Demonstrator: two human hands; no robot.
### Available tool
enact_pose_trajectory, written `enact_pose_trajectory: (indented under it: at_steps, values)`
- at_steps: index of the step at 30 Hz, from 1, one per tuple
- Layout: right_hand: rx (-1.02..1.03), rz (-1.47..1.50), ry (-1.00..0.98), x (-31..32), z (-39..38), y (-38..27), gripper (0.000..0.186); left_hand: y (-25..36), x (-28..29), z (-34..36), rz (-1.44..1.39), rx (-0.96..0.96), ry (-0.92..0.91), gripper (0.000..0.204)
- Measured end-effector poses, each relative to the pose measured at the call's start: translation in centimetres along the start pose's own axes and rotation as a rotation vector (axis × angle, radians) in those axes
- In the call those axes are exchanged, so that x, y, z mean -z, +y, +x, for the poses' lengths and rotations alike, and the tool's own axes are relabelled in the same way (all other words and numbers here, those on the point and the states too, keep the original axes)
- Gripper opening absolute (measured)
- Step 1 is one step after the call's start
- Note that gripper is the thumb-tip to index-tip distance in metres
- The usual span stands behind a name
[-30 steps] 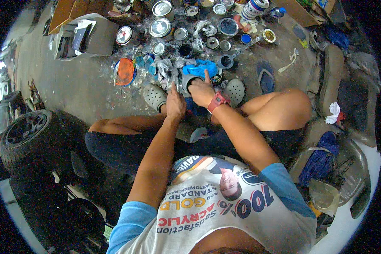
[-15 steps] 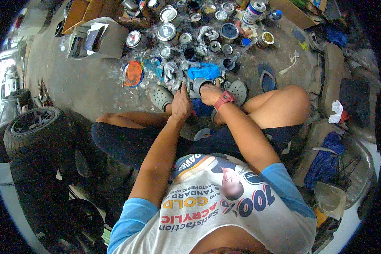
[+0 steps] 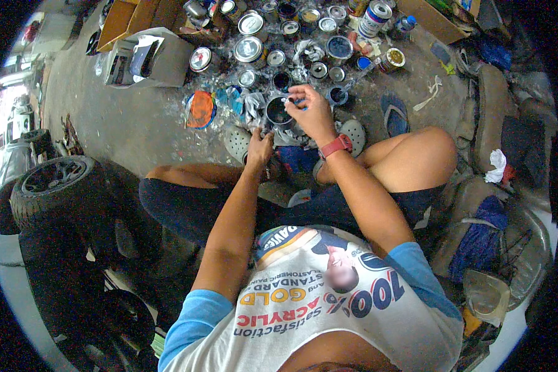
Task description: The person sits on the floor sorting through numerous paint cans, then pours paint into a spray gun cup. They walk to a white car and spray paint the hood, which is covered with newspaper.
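While the right hand [image 3: 314, 115] is hovering at the far right rim of a round grey cup [image 3: 279, 113], its fingers [image 3: 299, 92] are curling inward with the thumb near the fingertips; whether they are pinching anything small, I cannot tell. The cup is standing between two grey, perforated clogs [image 3: 237, 144], its smooth circular mouth facing up and its interior looking dark. The left hand [image 3: 260, 149] is pointing away from the body just beside the cup's near left side; its fingers are partly in shadow, so spread or pressed together cannot be told. A red watch [image 3: 336, 146] is circling the right wrist.

Left of the cup, crumpled grey cloth [image 3: 254, 105] is lying in soft folds, and farther left a flat, rounded orange patch [image 3: 201, 110] is showing. On the far side, cylindrical cans with shiny metal lids [image 3: 248, 49] are crowding the paint-spattered floor [image 3: 136, 124]. To the right, a dark flip-flop [image 3: 394, 116] is lying flat.
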State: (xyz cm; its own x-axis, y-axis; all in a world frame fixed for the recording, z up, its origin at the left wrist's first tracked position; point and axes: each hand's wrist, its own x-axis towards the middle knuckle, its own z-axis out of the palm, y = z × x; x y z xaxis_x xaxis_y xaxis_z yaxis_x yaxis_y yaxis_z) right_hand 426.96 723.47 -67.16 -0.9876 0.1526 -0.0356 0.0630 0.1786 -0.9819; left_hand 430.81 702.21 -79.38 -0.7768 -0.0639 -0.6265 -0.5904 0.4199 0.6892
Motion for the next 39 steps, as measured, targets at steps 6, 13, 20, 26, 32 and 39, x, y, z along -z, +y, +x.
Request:
enact_pose_trajectory:
  at_steps: [6,13,20,26,32,39]
  values:
    - [-0.078,0.11,0.037,1.2,1.8,-0.2,0.023,1.0,0.2,-0.5,-0.353,0.047,0.099,0.064]
    - [-0.025,0.037,-0.135,4.4,2.4,-5.6,0.024,3.3,2.3,-0.5,-0.497,0.098,0.274,0.069]
    - [0.078,-0.387,-0.278,7.2,2.4,-6.6,0.027,6.4,3.4,-2.3,-0.44,0.07,0.557,0.06]
    - [-0.062,-0.433,-0.364,5.3,2.5,-3.6,0.029,4.5,4.7,-1.1,-0.522,0.089,0.621,0.058]
    - [-0.066,-0.253,-0.305,4.0,2.7,-0.1,0.035,6.0,4.7,-1.7,-0.459,0.135,0.615,0.054]
    - [-0.06,-0.257,-0.369,2.7,3.2,-1.0,0.035,5.8,5.8,-2.1,-0.432,0.06,0.592,0.051]
